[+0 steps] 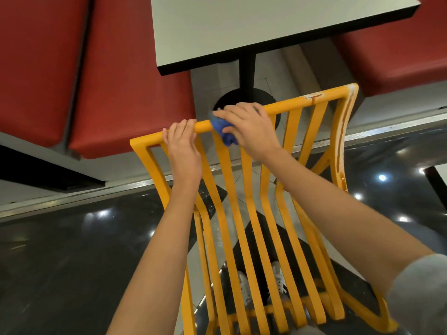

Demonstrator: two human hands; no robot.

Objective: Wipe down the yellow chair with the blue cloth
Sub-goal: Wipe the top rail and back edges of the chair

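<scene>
The yellow chair (251,209) fills the middle of the view, its slatted back tilted toward me and its top rail running from lower left to upper right. My left hand (183,148) grips the top rail near its left end. My right hand (251,129) presses a bunched blue cloth (223,131) onto the rail just right of the left hand. Most of the cloth is hidden under my fingers. The rail's right corner and right upright show worn, whitish paint.
A white table (217,30) with a black edge and black pedestal (246,71) stands just beyond the chair. Red padded benches (96,81) flank it left and right. Below is a glossy dark floor (72,238); my white shoes (244,288) show through the slats.
</scene>
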